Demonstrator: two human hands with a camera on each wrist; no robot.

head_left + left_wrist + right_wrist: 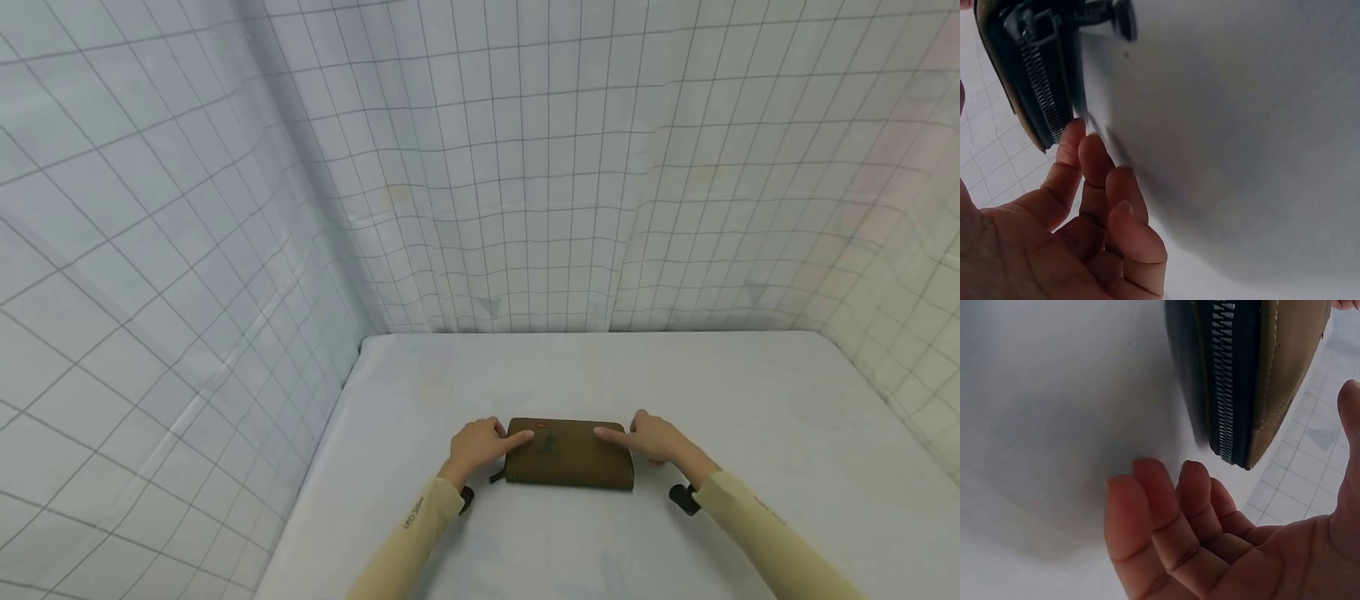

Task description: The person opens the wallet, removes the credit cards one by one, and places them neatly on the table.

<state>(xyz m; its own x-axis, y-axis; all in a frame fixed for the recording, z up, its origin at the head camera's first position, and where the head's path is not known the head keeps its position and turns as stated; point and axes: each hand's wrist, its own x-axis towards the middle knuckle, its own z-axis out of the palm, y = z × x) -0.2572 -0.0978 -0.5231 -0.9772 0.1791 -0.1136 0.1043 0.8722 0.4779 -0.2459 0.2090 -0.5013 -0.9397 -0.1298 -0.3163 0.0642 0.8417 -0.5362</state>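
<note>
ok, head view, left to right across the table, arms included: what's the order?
Pale yellow left sleeve → bare left hand → flat brown rectangular zip-up case → bare right hand → pale yellow right sleeve.

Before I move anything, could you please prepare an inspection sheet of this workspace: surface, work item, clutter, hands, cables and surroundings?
Surface: white tabletop; a small dark speck shows in the left wrist view.
Work item: brown, rectangular, leather-looking zipped wallet, between the hands; a dark zip pull sticks out at its left end.
Clutter: nothing seen.
Left hand: thumb over the wallet, one fingertip at its zipped end; firm contact cannot be confirmed.
Right hand: thumb over the wallet; in the right wrist view the other fingertips look apart from it.
Cables: nothing seen.
Surroundings: wrinkled white sheeting with grey grid lines, behind the tabletop and at both sides.
</note>
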